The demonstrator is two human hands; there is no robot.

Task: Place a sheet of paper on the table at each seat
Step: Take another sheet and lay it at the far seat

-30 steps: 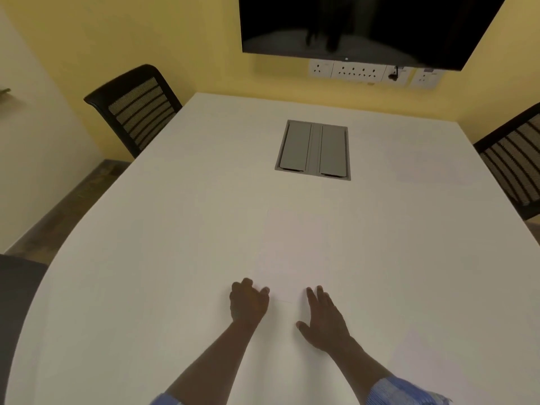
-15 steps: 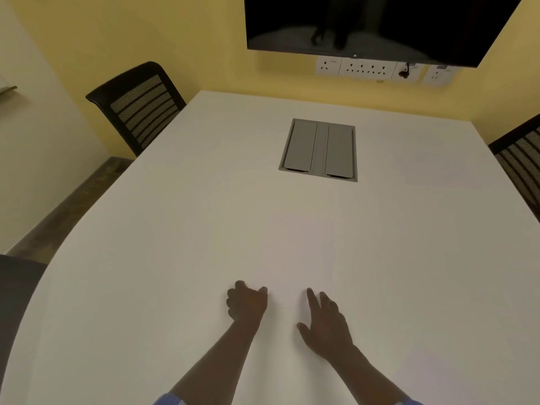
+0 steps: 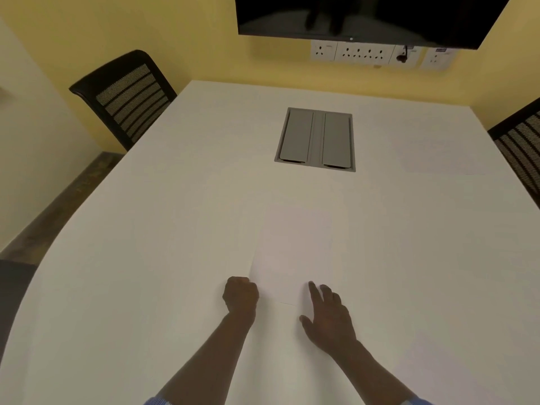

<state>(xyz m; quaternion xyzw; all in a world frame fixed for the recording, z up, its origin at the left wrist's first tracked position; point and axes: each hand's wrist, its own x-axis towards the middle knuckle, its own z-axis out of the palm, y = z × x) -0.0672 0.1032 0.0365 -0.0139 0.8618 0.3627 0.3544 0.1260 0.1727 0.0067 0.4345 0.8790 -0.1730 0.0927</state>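
A white sheet of paper lies flat on the white table right in front of me, hard to tell from the tabletop. My left hand is curled into a fist at the sheet's near left corner; any grip on the paper is hidden. My right hand has its fingers spread, with the fingertips resting on the sheet's near right edge. Another faint sheet lies at the far right, in front of the right chair.
A grey cable hatch is set into the table's middle. A black mesh chair stands at the far left, and a dark seat at the near left edge. A black screen and wall sockets are on the yellow wall.
My left hand's fingers have curled tighter into a fist at the sheet's corner. My right hand has stayed spread on the paper. The view has tilted slightly.
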